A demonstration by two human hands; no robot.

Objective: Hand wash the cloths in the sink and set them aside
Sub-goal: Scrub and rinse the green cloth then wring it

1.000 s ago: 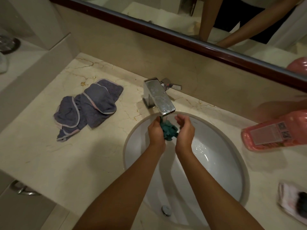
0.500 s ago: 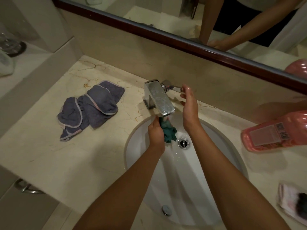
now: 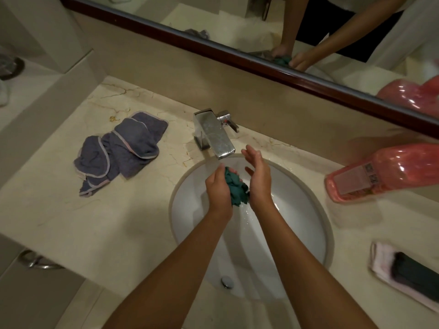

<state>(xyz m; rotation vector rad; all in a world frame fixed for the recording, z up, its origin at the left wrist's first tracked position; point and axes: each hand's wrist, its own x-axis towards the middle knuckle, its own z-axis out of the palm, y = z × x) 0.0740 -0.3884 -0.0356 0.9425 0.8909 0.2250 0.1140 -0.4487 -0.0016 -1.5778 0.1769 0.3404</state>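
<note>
Green cloth bunched in left hand over the sink, below the faucet spout.

Left hand [image 3: 218, 186]: fingers curled round a wadded green cloth [image 3: 235, 188], gripping it above the white sink [image 3: 190, 210] bowl. Right hand [image 3: 259, 176]: fingers straight and spread, palm facing the cloth, heel of the hand against the wad; holds nothing. Chrome faucet [image 3: 215, 135] at the rear rim of the sink, spout just above both hands. Grey cloths [image 3: 121, 150] heaped on the tabletop [image 3: 71, 222] left of the sink, towards the back edge. Pink bottle [image 3: 384, 172] lying on its side at the right edge.
</note>
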